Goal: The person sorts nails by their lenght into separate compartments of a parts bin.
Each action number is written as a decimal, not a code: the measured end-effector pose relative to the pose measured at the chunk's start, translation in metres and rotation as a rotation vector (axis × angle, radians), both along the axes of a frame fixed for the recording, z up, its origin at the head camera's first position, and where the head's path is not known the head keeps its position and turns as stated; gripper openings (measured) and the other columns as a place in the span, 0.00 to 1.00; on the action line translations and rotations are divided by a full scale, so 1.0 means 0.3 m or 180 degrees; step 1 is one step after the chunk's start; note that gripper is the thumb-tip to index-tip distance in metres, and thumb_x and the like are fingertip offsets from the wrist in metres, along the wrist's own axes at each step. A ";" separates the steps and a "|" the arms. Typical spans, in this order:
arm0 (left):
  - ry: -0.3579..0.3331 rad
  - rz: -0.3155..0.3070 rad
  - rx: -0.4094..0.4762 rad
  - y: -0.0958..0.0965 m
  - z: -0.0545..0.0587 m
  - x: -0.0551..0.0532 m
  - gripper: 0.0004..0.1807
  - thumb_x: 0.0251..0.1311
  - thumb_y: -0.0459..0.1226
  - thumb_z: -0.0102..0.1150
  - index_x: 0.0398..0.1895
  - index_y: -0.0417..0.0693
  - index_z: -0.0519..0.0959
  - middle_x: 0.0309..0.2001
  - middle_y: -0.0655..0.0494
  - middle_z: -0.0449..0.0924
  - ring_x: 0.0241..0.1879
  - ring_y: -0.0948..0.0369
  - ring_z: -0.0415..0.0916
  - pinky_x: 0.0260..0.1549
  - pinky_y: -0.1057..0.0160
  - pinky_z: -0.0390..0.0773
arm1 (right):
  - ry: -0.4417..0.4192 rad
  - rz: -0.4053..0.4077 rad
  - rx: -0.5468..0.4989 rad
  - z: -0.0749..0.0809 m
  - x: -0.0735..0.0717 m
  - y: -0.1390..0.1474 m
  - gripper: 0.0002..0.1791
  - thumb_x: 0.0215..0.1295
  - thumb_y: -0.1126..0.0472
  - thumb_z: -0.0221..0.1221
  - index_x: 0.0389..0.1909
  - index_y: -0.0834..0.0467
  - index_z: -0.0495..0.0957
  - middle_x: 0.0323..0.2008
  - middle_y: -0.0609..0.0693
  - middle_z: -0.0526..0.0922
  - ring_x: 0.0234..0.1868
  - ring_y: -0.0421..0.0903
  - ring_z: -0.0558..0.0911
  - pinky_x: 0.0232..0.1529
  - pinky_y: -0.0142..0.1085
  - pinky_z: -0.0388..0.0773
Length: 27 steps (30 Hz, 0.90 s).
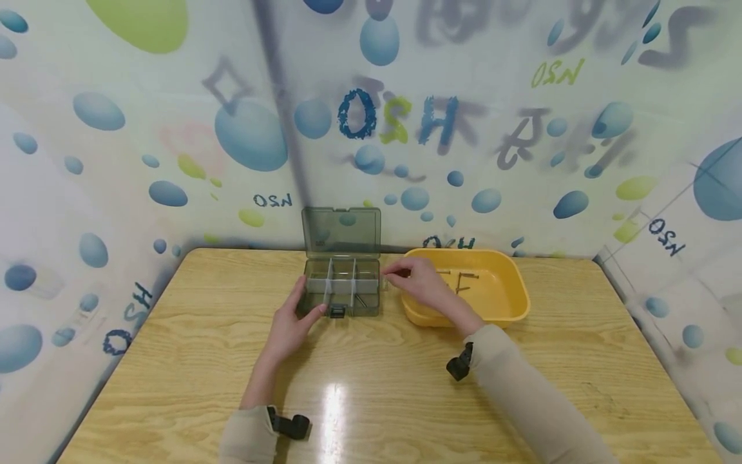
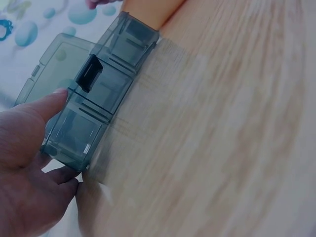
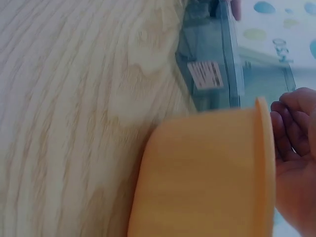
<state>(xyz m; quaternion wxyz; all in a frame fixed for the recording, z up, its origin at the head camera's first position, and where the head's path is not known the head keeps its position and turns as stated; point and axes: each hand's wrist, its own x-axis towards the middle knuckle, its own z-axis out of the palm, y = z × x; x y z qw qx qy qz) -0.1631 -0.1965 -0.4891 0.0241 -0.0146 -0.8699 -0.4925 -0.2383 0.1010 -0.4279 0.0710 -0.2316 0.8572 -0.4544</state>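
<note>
A clear grey compartment box (image 1: 342, 312) stands on the table with its lid (image 1: 342, 232) raised. My left hand (image 1: 290, 325) grips its left side, thumb at the front edge by the black latch (image 2: 90, 73). A small screw (image 1: 361, 299) lies in the front right compartment. My right hand (image 1: 426, 282) is over the left rim of the yellow tray (image 1: 501, 293), its fingertips drawn together beside the box's right side. Whether they hold something small is too fine to tell. Several screws (image 1: 468, 276) lie in the tray.
The wooden table (image 1: 371, 399) meets a patterned curtain (image 1: 493, 129) just behind the box and tray. The tray stands a little to the right of the box. A label (image 3: 205, 74) is on the box's right side.
</note>
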 end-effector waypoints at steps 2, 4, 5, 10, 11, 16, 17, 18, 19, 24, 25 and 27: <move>0.0017 0.0001 0.0000 0.000 0.001 -0.002 0.46 0.70 0.43 0.65 0.83 0.44 0.50 0.80 0.43 0.49 0.78 0.43 0.49 0.76 0.46 0.50 | 0.0002 -0.0096 -0.0009 -0.005 -0.006 0.027 0.11 0.73 0.66 0.61 0.51 0.66 0.86 0.44 0.54 0.87 0.43 0.49 0.83 0.42 0.39 0.82; 0.0031 0.0007 0.0011 0.001 0.001 -0.004 0.46 0.70 0.43 0.65 0.83 0.44 0.50 0.80 0.43 0.49 0.78 0.43 0.49 0.76 0.46 0.50 | 0.0022 -0.0202 -0.0003 -0.012 -0.012 0.056 0.11 0.73 0.65 0.61 0.50 0.66 0.86 0.44 0.55 0.87 0.43 0.50 0.83 0.42 0.40 0.83; 0.0036 0.0007 0.0010 0.000 0.000 -0.004 0.46 0.70 0.43 0.65 0.83 0.44 0.50 0.80 0.43 0.49 0.78 0.43 0.49 0.76 0.46 0.49 | 0.0026 -0.0249 -0.0008 -0.016 -0.015 0.070 0.11 0.73 0.65 0.62 0.50 0.65 0.86 0.43 0.55 0.87 0.43 0.50 0.84 0.42 0.41 0.83; 0.0020 0.0002 -0.0001 -0.002 -0.004 -0.002 0.46 0.70 0.44 0.65 0.83 0.44 0.50 0.81 0.43 0.48 0.78 0.43 0.48 0.76 0.46 0.49 | 0.0030 -0.0421 0.0005 -0.032 -0.022 0.148 0.12 0.73 0.64 0.62 0.50 0.65 0.86 0.45 0.56 0.87 0.45 0.52 0.84 0.45 0.43 0.84; 0.0017 0.0000 -0.0005 -0.002 -0.005 -0.001 0.46 0.70 0.44 0.65 0.83 0.44 0.50 0.81 0.43 0.48 0.78 0.43 0.48 0.76 0.46 0.49 | 0.0014 -0.0438 -0.0011 -0.034 -0.023 0.163 0.12 0.73 0.64 0.62 0.51 0.66 0.86 0.46 0.57 0.87 0.46 0.53 0.84 0.45 0.44 0.84; -0.0010 0.0010 0.0006 -0.006 -0.005 0.007 0.46 0.71 0.44 0.64 0.83 0.45 0.49 0.81 0.43 0.47 0.78 0.43 0.47 0.76 0.45 0.47 | -0.0023 -0.0473 0.0085 -0.051 -0.034 0.233 0.14 0.74 0.64 0.61 0.53 0.68 0.84 0.48 0.59 0.86 0.48 0.55 0.83 0.47 0.46 0.83; -0.0016 0.0013 0.0007 -0.006 -0.005 0.008 0.46 0.71 0.44 0.64 0.83 0.45 0.49 0.81 0.43 0.47 0.78 0.43 0.47 0.76 0.45 0.47 | -0.0035 -0.0471 0.0120 -0.054 -0.037 0.246 0.14 0.74 0.64 0.61 0.53 0.68 0.84 0.49 0.60 0.86 0.48 0.55 0.83 0.48 0.46 0.83; -0.0019 0.0014 0.0002 -0.006 -0.005 0.008 0.46 0.71 0.44 0.64 0.83 0.45 0.49 0.81 0.43 0.47 0.78 0.43 0.47 0.76 0.45 0.47 | -0.0053 -0.0473 0.0155 -0.059 -0.041 0.258 0.14 0.74 0.64 0.60 0.54 0.68 0.84 0.49 0.60 0.86 0.48 0.55 0.83 0.48 0.46 0.83; -0.0017 0.0012 -0.0005 -0.005 -0.005 0.008 0.46 0.71 0.44 0.64 0.83 0.45 0.49 0.81 0.43 0.47 0.78 0.43 0.47 0.76 0.46 0.47 | -0.0082 -0.0485 0.0174 -0.061 -0.043 0.267 0.14 0.74 0.64 0.61 0.54 0.68 0.84 0.49 0.60 0.86 0.48 0.55 0.83 0.48 0.46 0.83; -0.0012 0.0006 -0.0020 -0.001 -0.002 0.004 0.46 0.71 0.44 0.64 0.83 0.45 0.49 0.81 0.43 0.47 0.78 0.43 0.47 0.76 0.46 0.48 | -0.0207 -0.0581 0.0224 -0.079 -0.058 0.306 0.14 0.73 0.64 0.61 0.54 0.67 0.84 0.49 0.60 0.85 0.45 0.54 0.83 0.41 0.41 0.83; -0.0022 0.0005 -0.0022 0.000 -0.002 0.004 0.46 0.71 0.44 0.64 0.83 0.46 0.49 0.81 0.44 0.47 0.78 0.43 0.47 0.76 0.46 0.48 | -0.0208 -0.0605 0.0254 -0.083 -0.062 0.311 0.14 0.73 0.64 0.61 0.54 0.67 0.84 0.49 0.60 0.85 0.45 0.54 0.83 0.40 0.40 0.82; -0.0042 0.0000 -0.0021 0.003 -0.003 0.003 0.46 0.71 0.44 0.63 0.83 0.46 0.49 0.81 0.44 0.47 0.78 0.44 0.47 0.76 0.46 0.48 | -0.0216 -0.0650 0.0302 -0.092 -0.070 0.319 0.14 0.73 0.64 0.61 0.55 0.66 0.84 0.49 0.60 0.85 0.45 0.54 0.83 0.39 0.39 0.82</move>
